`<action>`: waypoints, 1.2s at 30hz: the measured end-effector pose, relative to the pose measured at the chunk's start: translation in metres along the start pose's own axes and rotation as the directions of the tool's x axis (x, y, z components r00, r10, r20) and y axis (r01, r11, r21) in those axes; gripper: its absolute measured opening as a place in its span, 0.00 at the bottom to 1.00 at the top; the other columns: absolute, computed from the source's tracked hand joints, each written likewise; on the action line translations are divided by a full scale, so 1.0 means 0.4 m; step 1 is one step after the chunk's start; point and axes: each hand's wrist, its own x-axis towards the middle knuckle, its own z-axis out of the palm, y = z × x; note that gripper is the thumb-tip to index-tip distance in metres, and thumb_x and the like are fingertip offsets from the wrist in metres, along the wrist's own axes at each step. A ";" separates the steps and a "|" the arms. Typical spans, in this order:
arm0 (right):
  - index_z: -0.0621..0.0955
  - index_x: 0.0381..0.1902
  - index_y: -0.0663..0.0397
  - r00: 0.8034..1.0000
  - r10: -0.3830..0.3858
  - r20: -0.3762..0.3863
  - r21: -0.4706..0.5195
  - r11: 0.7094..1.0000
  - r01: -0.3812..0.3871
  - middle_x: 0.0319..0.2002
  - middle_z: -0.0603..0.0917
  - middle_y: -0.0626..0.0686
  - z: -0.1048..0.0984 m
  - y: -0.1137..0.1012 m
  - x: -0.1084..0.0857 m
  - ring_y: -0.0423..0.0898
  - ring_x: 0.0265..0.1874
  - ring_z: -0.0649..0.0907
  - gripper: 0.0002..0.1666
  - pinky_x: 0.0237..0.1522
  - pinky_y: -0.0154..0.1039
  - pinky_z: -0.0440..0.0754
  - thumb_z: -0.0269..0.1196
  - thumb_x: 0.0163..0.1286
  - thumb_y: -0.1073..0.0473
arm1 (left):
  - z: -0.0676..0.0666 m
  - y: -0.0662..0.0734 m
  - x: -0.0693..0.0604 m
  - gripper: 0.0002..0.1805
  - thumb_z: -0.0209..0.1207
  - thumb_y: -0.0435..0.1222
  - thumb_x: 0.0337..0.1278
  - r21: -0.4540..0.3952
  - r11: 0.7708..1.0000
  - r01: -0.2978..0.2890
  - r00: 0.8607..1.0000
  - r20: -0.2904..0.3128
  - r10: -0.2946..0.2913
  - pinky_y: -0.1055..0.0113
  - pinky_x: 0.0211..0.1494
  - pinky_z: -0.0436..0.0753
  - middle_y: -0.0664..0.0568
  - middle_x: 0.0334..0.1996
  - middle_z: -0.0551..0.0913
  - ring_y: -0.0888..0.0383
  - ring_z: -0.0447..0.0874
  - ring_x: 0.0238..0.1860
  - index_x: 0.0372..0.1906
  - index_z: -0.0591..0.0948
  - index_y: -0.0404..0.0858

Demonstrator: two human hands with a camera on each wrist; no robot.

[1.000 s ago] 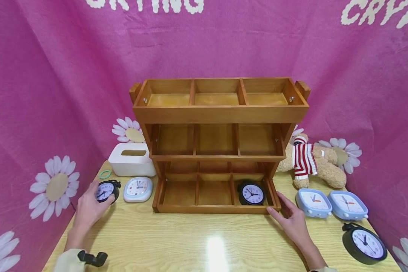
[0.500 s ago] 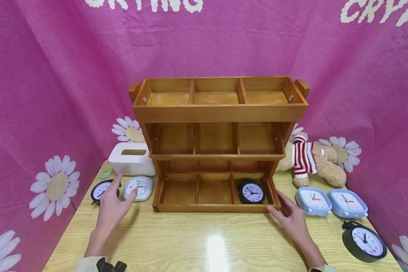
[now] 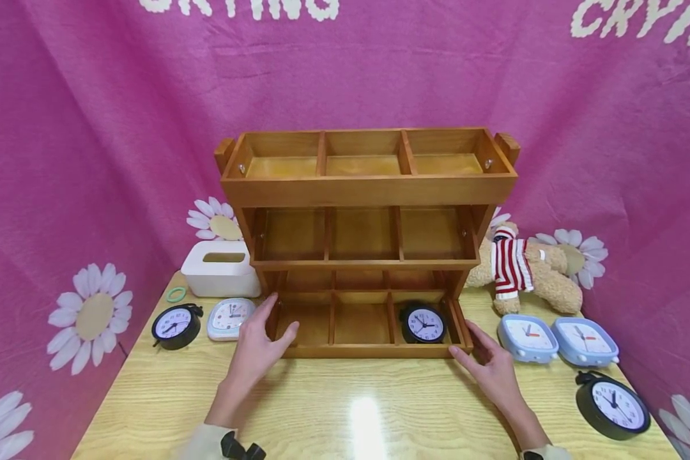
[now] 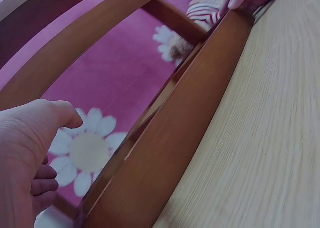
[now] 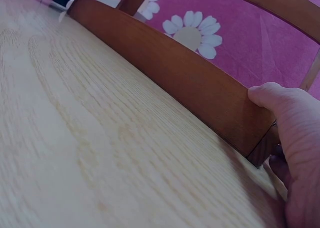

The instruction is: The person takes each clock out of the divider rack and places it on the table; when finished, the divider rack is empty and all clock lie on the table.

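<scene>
A three-tier wooden storage rack (image 3: 368, 191) with divided trays stands on the table. At its bottom right corner my right hand (image 3: 492, 367) grips the end, thumb (image 5: 262, 95) on the front board and fingers round the side. My left hand (image 3: 259, 345) is at the bottom tray's left end, thumb and fingers spread, holding nothing; whether its fingertips touch the rack cannot be told. In the bottom tray's right compartment sits a round black alarm clock (image 3: 425, 324). Another black alarm clock (image 3: 176, 326) and a white-faced square clock (image 3: 227, 318) lie left of the left hand.
Two blue alarm clocks (image 3: 529, 337) and a black alarm clock (image 3: 613, 406) lie on the right. Behind them is a teddy bear (image 3: 514, 265) in a striped top. A white tissue box (image 3: 221, 278) and a green ring (image 3: 176, 294) are back left. Pink cloth (image 3: 368, 70) hangs behind.
My left hand has left the black alarm clock on the left and moved right, past the square clock, to the rack's lower left end. The right hand stays at its corner.
</scene>
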 end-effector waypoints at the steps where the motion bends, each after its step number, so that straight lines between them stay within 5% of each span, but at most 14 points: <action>1: 0.72 0.74 0.66 1.000 -0.003 -0.001 0.005 1.000 0.003 0.68 0.75 0.72 0.001 -0.001 0.000 0.25 0.60 0.77 0.39 0.60 0.21 0.75 0.73 0.67 0.67 | 0.010 0.006 0.001 0.41 0.73 0.43 0.59 -0.007 1.000 -0.007 1.000 0.012 0.007 0.42 0.75 0.72 0.36 0.71 0.75 0.37 0.72 0.72 0.73 0.72 0.29; 13: 0.73 0.73 0.66 1.000 -0.007 -0.004 0.036 0.999 0.008 0.68 0.76 0.72 0.003 0.004 -0.002 0.25 0.59 0.78 0.39 0.60 0.21 0.75 0.72 0.67 0.69 | 0.100 0.065 0.000 0.37 0.74 0.44 0.58 -0.052 0.997 -0.056 0.998 0.037 0.058 0.42 0.69 0.79 0.40 0.66 0.80 0.39 0.78 0.68 0.70 0.77 0.34; 23: 0.73 0.73 0.67 1.000 -0.017 -0.008 0.035 0.999 0.017 0.68 0.75 0.72 -0.001 0.006 -0.002 0.25 0.60 0.77 0.38 0.60 0.22 0.75 0.72 0.66 0.70 | 0.173 0.118 -0.005 0.38 0.73 0.50 0.59 -0.062 0.997 -0.041 0.990 0.131 0.049 0.44 0.68 0.80 0.43 0.68 0.80 0.42 0.77 0.69 0.71 0.78 0.39; 36: 0.73 0.73 0.66 1.000 -0.027 -0.008 0.027 0.999 0.027 0.68 0.76 0.72 0.001 0.006 -0.001 0.26 0.60 0.78 0.39 0.59 0.22 0.76 0.73 0.66 0.70 | 0.272 0.205 0.028 0.44 0.71 0.54 0.59 -0.061 0.996 -0.066 0.947 0.312 0.081 0.45 0.73 0.76 0.43 0.72 0.75 0.42 0.72 0.73 0.75 0.73 0.37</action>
